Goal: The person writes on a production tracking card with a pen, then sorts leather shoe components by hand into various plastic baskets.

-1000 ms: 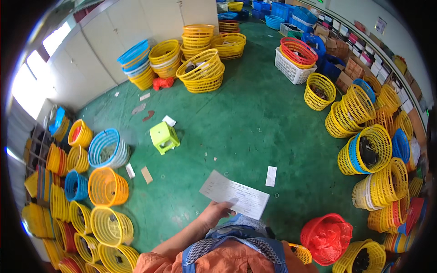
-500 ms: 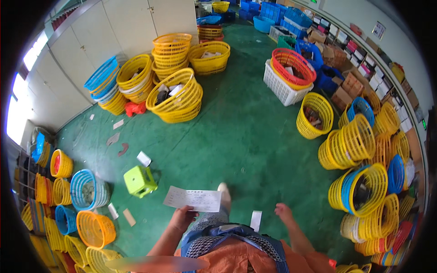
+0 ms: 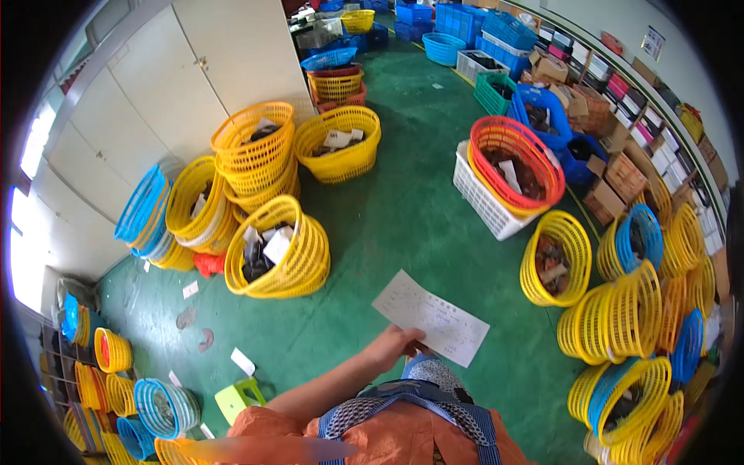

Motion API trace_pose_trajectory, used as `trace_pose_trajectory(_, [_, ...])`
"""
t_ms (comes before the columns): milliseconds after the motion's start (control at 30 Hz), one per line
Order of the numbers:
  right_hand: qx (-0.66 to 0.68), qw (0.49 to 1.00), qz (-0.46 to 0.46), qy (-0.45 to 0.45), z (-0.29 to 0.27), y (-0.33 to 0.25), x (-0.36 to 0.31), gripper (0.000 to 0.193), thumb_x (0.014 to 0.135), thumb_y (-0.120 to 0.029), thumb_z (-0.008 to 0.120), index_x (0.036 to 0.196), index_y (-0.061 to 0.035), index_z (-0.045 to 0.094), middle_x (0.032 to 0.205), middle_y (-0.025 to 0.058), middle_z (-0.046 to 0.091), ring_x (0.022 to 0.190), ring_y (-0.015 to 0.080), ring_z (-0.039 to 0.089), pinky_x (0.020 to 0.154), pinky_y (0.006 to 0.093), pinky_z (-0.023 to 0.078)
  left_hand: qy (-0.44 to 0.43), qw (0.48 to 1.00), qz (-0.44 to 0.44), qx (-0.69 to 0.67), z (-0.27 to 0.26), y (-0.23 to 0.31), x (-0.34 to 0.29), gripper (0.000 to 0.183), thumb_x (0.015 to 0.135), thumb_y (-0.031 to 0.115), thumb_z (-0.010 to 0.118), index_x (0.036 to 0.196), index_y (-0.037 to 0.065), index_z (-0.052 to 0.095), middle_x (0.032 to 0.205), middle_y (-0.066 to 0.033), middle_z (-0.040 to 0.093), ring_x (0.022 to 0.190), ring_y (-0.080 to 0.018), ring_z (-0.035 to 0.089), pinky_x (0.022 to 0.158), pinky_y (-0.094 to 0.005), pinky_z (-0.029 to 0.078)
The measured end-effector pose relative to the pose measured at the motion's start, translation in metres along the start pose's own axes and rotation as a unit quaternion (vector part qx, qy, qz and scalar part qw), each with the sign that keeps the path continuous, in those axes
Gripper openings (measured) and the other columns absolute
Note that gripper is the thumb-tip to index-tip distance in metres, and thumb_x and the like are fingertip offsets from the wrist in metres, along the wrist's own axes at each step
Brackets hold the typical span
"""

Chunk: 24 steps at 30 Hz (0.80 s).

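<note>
My left hand (image 3: 394,346) grips the lower edge of a white printed paper sheet (image 3: 432,316) and holds it out in front of my chest over the green floor (image 3: 403,225). The arm in an orange sleeve comes in from the lower left. My right hand is out of view. Nearest ahead to the left is a tilted yellow mesh basket (image 3: 280,249) with dark items and white slips in it.
Stacks of yellow and blue baskets (image 3: 194,209) line white cabinets (image 3: 194,77) on the left. A red basket (image 3: 518,155) sits on a white crate (image 3: 484,203). More yellow baskets (image 3: 620,318) crowd the right, by shelves of boxes (image 3: 620,101). A green stool (image 3: 239,397) stands low left.
The view has moved forward across the floor, and the stool and left baskets slid back. The paper is higher and further right. My right hand, seen half a second ago, has left view.
</note>
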State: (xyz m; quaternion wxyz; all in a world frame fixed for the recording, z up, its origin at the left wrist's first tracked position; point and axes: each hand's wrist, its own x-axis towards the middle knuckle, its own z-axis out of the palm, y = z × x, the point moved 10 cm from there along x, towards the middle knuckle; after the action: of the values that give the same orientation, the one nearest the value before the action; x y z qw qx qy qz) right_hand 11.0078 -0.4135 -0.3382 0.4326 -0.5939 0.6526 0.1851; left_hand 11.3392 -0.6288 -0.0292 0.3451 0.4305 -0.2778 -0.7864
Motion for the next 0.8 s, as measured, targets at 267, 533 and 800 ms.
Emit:
trace_pose_trajectory(267, [0.0, 0.993, -0.057, 0.102, -0.292, -0.115, 0.188, 0.034, 0.079, -0.025, 0.047, 0.107, -0.0072, 0.054, 0.108, 0.0144, 0.055, 0.102, 0.033, 0.049, 0.086, 0.0409, 0.04, 0.17, 0.981, -0.02, -0.092, -0.11, 0.108, 0.091, 0.023, 0.077, 0.007, 0.05, 0.098, -0.003, 0.051, 0.085, -0.0134, 0.059, 0.065, -0.0198, 0.059, 0.055, -0.0277, 0.047])
trace_pose_trajectory(533, [0.387, 0.857, -0.194, 0.279, -0.61, -0.215, 0.313, 0.021, 0.078, -0.009, 0.051, 0.098, -0.0034, 0.053, 0.074, 0.0059, 0.058, 0.063, 0.0117, 0.053, 0.053, 0.0255, 0.044, 0.272, 0.94, 0.056, -0.196, -0.256, 0.238, 0.229, 0.022, 0.075, 0.008, 0.049, 0.094, -0.003, 0.049, 0.076, -0.0123, 0.058, 0.059, -0.02, 0.058, 0.045, -0.0268, 0.043])
trace_pose_trajectory(800, [0.363, 0.912, 0.016, 0.192, -0.579, -0.203, 0.417, 0.011, 0.074, -0.009, 0.05, 0.081, -0.0026, 0.057, 0.07, 0.0077, 0.057, 0.062, 0.0192, 0.054, 0.054, 0.0326, 0.045, 0.149, 0.986, 0.056, -0.046, -0.201, 0.461, 0.451, 0.02, 0.077, 0.009, 0.051, 0.093, -0.002, 0.054, 0.08, -0.0105, 0.06, 0.067, -0.0176, 0.058, 0.053, -0.0248, 0.043])
